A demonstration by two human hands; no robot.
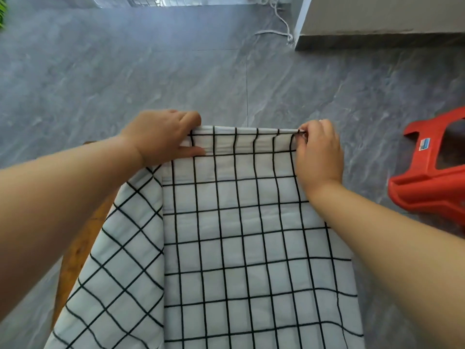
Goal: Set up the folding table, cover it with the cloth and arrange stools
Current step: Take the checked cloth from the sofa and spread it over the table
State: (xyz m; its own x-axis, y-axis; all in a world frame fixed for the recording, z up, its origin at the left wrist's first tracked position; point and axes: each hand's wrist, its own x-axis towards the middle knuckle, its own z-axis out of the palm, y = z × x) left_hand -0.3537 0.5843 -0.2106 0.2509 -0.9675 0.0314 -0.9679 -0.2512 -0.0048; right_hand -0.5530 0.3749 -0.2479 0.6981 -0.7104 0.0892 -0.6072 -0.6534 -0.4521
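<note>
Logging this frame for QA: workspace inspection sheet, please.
Surface: wooden table, mostly under the cloth; bare strip at left.
Job's things: checked cloth, one layer folded over another, on the table; red stool on the floor at right, apart from the table.
Clutter: nothing seen.
Grippers: left hand grips the cloth's far edge; right hand pinches its far corner.
Cables: white cable on the floor by the wall.
Surroundings: grey tiled floor; plant at top left.

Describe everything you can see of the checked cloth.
The cloth is white with a black grid, thin fabric, partly folded: a straight panel lies over a slanted layer on its left. It covers a wooden table, visible at the left. The left hand grips its far left corner; the right hand pinches the far right one.
</note>
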